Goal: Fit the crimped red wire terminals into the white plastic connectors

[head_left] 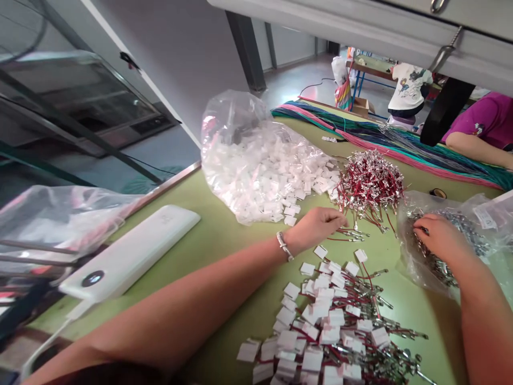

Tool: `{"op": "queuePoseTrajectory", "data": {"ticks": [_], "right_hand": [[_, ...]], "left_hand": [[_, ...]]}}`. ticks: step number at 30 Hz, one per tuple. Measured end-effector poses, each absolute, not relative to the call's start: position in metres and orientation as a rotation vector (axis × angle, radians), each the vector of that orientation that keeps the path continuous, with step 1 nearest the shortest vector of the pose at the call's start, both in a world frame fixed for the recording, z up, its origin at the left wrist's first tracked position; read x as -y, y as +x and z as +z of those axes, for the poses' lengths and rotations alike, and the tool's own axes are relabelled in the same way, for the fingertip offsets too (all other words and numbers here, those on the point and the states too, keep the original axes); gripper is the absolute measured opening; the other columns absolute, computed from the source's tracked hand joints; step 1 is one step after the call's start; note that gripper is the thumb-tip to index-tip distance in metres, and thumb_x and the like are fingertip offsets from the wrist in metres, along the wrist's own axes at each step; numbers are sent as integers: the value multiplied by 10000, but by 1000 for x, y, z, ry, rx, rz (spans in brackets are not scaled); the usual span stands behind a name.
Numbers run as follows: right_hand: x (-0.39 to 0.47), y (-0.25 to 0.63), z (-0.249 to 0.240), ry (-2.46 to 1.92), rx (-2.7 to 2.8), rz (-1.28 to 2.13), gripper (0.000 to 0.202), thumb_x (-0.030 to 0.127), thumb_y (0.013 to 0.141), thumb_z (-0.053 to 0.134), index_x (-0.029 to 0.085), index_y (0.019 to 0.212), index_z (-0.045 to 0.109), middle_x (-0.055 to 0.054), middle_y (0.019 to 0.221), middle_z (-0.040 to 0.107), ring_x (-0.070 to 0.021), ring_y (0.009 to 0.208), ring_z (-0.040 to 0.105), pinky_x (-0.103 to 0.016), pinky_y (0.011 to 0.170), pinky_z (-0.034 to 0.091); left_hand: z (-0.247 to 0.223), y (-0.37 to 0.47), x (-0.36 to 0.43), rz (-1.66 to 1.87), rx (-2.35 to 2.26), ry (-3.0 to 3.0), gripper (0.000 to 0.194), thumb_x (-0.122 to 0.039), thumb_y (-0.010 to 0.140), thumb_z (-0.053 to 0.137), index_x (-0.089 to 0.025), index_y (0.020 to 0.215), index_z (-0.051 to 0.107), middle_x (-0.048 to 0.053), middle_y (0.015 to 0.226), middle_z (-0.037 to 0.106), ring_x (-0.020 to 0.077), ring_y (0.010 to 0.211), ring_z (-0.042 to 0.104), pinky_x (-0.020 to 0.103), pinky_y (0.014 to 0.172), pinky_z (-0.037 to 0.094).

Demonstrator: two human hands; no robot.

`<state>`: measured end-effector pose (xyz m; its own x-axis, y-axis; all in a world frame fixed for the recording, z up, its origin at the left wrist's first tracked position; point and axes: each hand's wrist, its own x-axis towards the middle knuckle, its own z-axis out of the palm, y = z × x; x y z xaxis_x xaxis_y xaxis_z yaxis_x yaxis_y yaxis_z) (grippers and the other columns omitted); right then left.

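Beside heaped thin red metal-tipped wires, the left hand curls; at a clear plastic bag, the right hand curls likewise; either hold is unclear.

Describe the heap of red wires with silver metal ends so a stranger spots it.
On the pale green tabletop, find the clear plastic bag of white blocks. Just right of it bristles the red-wire heap, mostly without the white blocks that cap the nearer wires.
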<state>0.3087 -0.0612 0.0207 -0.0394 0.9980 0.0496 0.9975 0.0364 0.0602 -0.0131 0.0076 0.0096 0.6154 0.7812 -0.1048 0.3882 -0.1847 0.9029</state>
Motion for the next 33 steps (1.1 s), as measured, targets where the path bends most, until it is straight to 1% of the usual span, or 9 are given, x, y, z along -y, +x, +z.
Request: {"op": "queuePoseTrajectory", "data": {"ticks": [3,5,8,11,15,21,25,28,33], "right_hand": [[65,278,26,2426,-2292,69,203,302,840,499,224,888,681,-57,850,687,-215,739,608,-313,633,426],[71,244,27,2511,-2399,-265,201,362,847,519,230,892,663,-25,763,690,-175,615,593,-294,587,427],[79,195,24,2544,-2575,-692,217,347,863,496,220,905,667,-14,698,684,-148,566,593,-274,569,446],[83,170,18,2486,-2724,-754,205,293,847,499,211,877,685,-19,694,686,-142,563,589,-275,570,455],[83,168,16,2444,-2813,-751,222,263,829,500,212,870,712,-36,751,704,-159,645,614,-296,614,471],[84,177,28,2322,-2583,-1204,169,254,791,533,201,730,682,13,615,623,-121,568,536,-246,537,417],[85,173,32,2246,-2437,-1379,168,235,788,527,191,661,628,28,569,566,-101,526,477,-230,496,367],[83,170,31,2302,-2415,-1393,158,235,805,518,190,702,629,15,604,604,-109,549,512,-237,525,401],[78,188,29,2417,-2570,-902,177,320,845,527,214,836,668,-6,689,663,-152,627,587,-280,597,447]], "left_hand": [[6,-10,-3,500,-883,1795,290,-360,845,511,-144,700,639,-29,579,492,73,533,384,205,508,334],[5,-8,2,528,-831,1836,309,-373,842,523,-143,664,627,-20,585,511,77,551,411,209,521,350],[4,-6,8,558,-776,1921,314,-368,855,514,-142,675,636,-11,609,539,80,574,438,216,543,367],[4,-5,11,555,-754,1960,299,-338,871,491,-140,707,645,-11,622,558,80,587,455,212,557,379],[6,-8,9,529,-733,2039,311,-319,901,457,-142,735,652,-7,632,571,82,590,479,209,553,390],[8,-16,5,519,-491,2428,291,-265,950,413,-164,846,665,29,762,655,103,691,570,230,657,442],[5,-14,9,465,-397,2718,249,-205,934,411,-178,894,655,33,798,676,125,720,595,246,636,445],[8,-13,7,450,-470,2792,259,-206,932,411,-182,888,666,37,798,678,137,727,601,252,610,443],[25,-26,-16,522,-551,2480,207,-251,904,513,-191,979,697,45,876,708,134,789,619,244,695,467]]}}
